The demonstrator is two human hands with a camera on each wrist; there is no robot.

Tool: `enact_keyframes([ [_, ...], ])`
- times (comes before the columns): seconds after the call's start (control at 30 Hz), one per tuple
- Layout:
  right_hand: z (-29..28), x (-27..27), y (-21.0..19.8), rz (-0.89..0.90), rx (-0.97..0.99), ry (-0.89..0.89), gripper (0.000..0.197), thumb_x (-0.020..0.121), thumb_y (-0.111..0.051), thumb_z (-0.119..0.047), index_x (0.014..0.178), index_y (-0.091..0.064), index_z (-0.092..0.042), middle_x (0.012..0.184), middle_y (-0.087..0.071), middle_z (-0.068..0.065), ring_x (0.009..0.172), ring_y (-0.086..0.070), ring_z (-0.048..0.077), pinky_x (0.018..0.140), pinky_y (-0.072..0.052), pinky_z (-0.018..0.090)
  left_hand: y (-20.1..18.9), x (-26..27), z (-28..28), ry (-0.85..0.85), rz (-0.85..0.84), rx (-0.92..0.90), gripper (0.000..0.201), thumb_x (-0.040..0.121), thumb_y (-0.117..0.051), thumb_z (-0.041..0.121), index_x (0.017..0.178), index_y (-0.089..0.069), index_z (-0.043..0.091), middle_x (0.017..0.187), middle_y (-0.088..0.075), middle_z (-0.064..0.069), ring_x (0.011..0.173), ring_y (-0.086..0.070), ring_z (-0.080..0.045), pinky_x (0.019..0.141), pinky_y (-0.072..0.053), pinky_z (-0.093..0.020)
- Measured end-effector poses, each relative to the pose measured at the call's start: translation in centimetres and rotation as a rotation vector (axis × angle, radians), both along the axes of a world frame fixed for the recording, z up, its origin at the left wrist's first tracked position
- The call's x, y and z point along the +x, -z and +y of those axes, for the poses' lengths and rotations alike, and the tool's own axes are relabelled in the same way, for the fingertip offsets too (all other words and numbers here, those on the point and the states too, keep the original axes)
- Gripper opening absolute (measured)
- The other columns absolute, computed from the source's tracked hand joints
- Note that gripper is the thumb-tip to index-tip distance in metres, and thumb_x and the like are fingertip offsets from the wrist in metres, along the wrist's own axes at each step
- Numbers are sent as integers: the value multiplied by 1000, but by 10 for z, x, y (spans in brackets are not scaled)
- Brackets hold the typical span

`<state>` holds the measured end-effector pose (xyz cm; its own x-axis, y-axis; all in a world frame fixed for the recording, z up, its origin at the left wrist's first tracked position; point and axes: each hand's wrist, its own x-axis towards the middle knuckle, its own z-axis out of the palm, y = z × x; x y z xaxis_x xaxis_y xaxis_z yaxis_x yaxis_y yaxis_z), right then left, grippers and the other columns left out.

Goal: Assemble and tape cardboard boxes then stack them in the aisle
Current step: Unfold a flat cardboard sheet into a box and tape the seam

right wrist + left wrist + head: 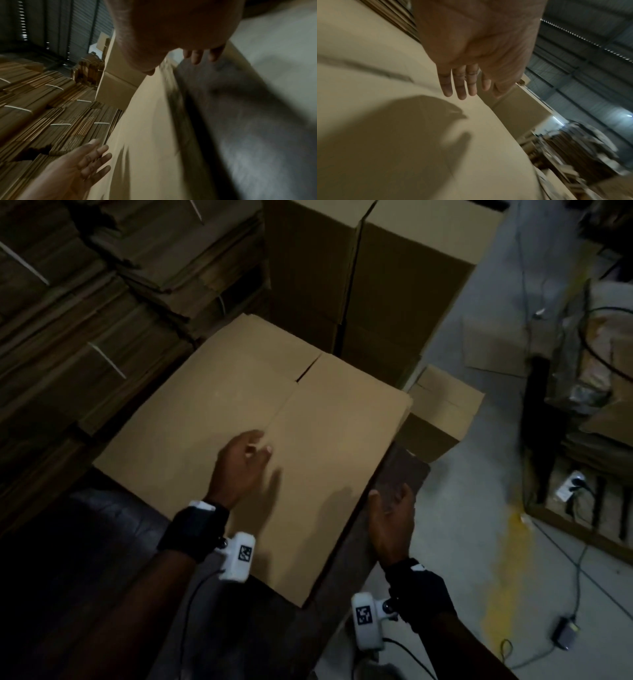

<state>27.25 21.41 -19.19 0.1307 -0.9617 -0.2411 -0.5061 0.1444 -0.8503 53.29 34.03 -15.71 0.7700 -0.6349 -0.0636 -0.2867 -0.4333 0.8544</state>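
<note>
A flattened cardboard box (253,412) lies on a dark tabletop (400,470), with a slit between its far flaps. My left hand (255,445) hovers just above the middle of the sheet with straight, spread fingers (461,86) and casts a shadow on it. In the right wrist view this left hand (89,159) shows palm up beside the sheet (145,135). My right hand (388,498) is at the sheet's right edge. Its thumb lies along the cardboard edge and its straight fingers (196,56) reach over the dark tabletop. Neither hand holds anything.
Tall assembled boxes (359,268) stand behind the table, and a small box (442,412) sits on the floor to the right. Strapped bundles of flat cardboard (85,302) fill the left side. Cables and a power adapter (565,631) lie on the grey floor by a pallet (582,529).
</note>
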Motion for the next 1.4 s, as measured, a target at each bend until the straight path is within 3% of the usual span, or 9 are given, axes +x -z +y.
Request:
enact_keyframes([
  [0.13, -36, -54, -12, 19, -99, -28, 57, 98, -66, -32, 146, -45, -8, 140, -56, 14, 126, -55, 28, 105, -47, 45, -1, -90, -36, 60, 55, -16, 35, 84, -64, 41, 115, -70, 25, 106, -73, 6, 93, -68, -12, 85, -56, -32],
  [0.23, -68, -96, -21, 58, -168, -63, 47, 98, -66, -29, 138, -52, -8, 132, -62, 13, 119, -59, 27, 99, -50, 41, 2, -162, -75, 99, 94, -51, 33, 84, -64, 39, 113, -71, 25, 105, -74, 6, 93, -70, -12, 85, -57, -34],
  [0.4, -139, -172, -22, 87, -260, -115, 42, 98, -65, -32, 133, -56, -10, 124, -66, 10, 113, -62, 26, 94, -53, 46, -4, -271, -161, 131, 92, -78, 34, 87, -62, 35, 112, -72, 14, 101, -74, -3, 92, -69, -18, 82, -56, -33],
  [0.6, -227, -257, -10, 76, -255, -61, 40, 97, -65, -32, 131, -57, -12, 121, -68, 9, 110, -64, 26, 92, -54, 46, -7, -359, -262, 195, 115, 18, 26, 96, -66, 24, 121, -68, 15, 104, -70, 1, 98, -66, -15, 82, -49, -24],
  [0.73, -286, -306, 4, 62, -232, -13, 41, 98, -64, -32, 131, -57, -10, 121, -68, 12, 113, -63, 28, 94, -53, 47, 7, -381, -321, 198, 118, 50, 25, 95, -67, 23, 118, -69, 14, 105, -73, -4, 98, -68, -20, 80, -48, -23],
  [0.87, -358, -327, 17, 84, -214, -60, 40, 99, -64, -33, 132, -57, -10, 123, -67, 11, 115, -62, 26, 95, -52, 44, 21, -390, -380, 166, 125, 64, 26, 96, -67, 25, 120, -69, 16, 103, -70, 3, 94, -64, -11, 76, -46, -14],
  [0.97, -431, -323, 33, 108, -237, -151, 43, 98, -65, -32, 133, -57, -8, 124, -67, 12, 115, -62, 27, 95, -52, 45, 40, -388, -438, 81, 173, 61, 25, 96, -66, 26, 119, -69, 18, 105, -71, 1, 98, -65, -15, 85, -52, -27],
  [1.17, -558, -309, 53, 168, -217, -358, 46, 99, -64, -33, 134, -57, -5, 127, -64, 14, 118, -60, 30, 97, -51, 45, 64, -375, -529, -75, 239, 120, 26, 94, -66, 26, 119, -69, 17, 112, -72, -4, 105, -66, -22, 94, -52, -34],
  [1.4, -680, -263, 58, 193, -195, -599, 44, 99, -65, -28, 133, -57, -2, 125, -65, 19, 116, -61, 36, 96, -50, 47, 69, -369, -580, -289, 257, 154, 26, 93, -66, 30, 116, -69, 18, 106, -72, -3, 99, -67, -20, 90, -53, -33],
])
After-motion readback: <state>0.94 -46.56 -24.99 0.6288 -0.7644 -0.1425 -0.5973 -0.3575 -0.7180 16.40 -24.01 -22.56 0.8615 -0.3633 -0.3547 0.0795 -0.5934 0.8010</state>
